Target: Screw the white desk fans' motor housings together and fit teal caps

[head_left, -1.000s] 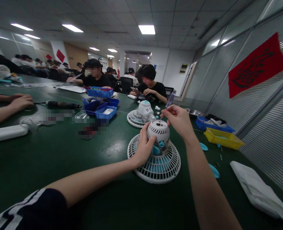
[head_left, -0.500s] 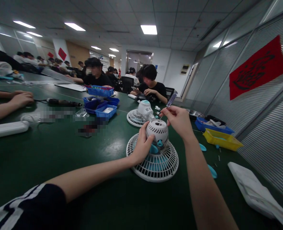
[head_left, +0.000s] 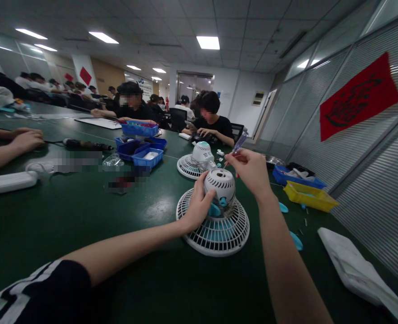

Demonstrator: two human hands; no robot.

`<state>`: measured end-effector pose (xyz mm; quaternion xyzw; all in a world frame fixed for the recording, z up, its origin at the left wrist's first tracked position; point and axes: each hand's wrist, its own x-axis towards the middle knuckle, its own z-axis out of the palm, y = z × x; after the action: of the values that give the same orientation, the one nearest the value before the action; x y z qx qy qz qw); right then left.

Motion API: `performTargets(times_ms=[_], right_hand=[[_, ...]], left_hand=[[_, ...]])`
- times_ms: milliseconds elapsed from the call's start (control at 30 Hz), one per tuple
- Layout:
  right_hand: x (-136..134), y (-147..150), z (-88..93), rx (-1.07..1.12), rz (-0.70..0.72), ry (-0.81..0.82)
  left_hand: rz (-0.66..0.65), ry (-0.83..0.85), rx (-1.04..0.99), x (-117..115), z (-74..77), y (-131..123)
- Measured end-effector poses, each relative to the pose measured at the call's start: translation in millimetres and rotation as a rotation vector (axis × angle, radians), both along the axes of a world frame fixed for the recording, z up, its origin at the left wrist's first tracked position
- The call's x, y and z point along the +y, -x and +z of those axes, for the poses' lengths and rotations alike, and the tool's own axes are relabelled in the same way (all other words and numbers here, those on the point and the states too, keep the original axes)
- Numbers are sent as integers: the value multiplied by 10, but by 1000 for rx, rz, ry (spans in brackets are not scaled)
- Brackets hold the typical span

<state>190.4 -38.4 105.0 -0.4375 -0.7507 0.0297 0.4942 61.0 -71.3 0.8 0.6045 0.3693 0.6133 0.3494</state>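
Note:
A white fan point(head_left: 220, 184) rests grille-down on the green table, its rounded motor housing facing up with a dark opening on top. My left hand point(head_left: 199, 204) wraps round the left side of that housing. In my right hand point(head_left: 249, 168) is a screwdriver point(head_left: 240, 142) with a clear purple handle, held at a slant. Its shaft points down to the top of the housing; whether the tip touches a screw is too small to tell. Light blue parts, a knob point(head_left: 222, 201) and a curved piece point(head_left: 214, 209), show on the fan near my left hand.
Behind stands a second fan point(head_left: 202, 155). Blue bins point(head_left: 148, 157) sit at centre left, a yellow tray point(head_left: 310, 196) and a blue tray point(head_left: 298, 177) at right. Loose screws, light blue pieces point(head_left: 296, 240) and a white panel point(head_left: 357, 265) lie nearby. Other people work across the table.
The screwdriver tilts slightly more to the right in my right hand. My left hand keeps its hold on the fan housing. The whole view has shifted a little.

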Motion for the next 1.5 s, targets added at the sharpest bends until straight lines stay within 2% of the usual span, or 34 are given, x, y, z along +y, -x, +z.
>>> performTargets(times_ms=[233, 533, 1500], right_hand=[[-2, 14, -22, 52, 40, 23], [-20, 25, 6, 24, -32, 19], [-2, -9, -17, 25, -10, 50]], left_hand=[[-14, -5, -8, 12, -17, 2], [-10, -1, 11, 4, 4, 12], [-15, 15, 55, -28, 30, 28]])
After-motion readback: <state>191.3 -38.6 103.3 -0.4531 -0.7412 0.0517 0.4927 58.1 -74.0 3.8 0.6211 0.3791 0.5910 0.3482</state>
